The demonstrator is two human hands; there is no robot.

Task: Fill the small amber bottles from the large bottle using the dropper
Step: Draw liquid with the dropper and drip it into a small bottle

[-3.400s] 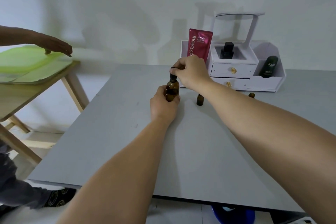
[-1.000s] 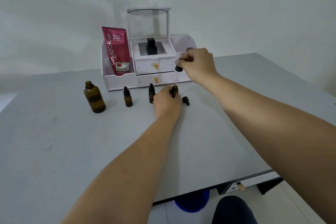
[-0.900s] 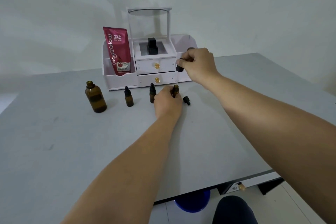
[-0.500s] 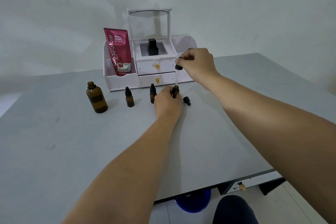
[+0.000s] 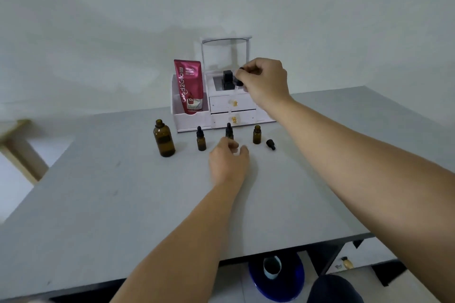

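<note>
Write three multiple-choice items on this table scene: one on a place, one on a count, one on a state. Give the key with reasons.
1. Where does the loose black cap lie?
A. Inside the organizer
B. On the table, right of the open small bottle
C. On the large bottle

2. How many small amber bottles stand on the table?
A. Three
B. Two
C. Five

3. What is the state of the large bottle?
A. Lying on its side
B. Capped
C. Upright and uncapped

Key:
1 B: the cap rests on the table beside the open small bottle.
2 A: two capped bottles and the open one stand in a row.
3 C: its neck shows no cap, while the right hand holds the dropper up and the left hand holds nothing.
</note>
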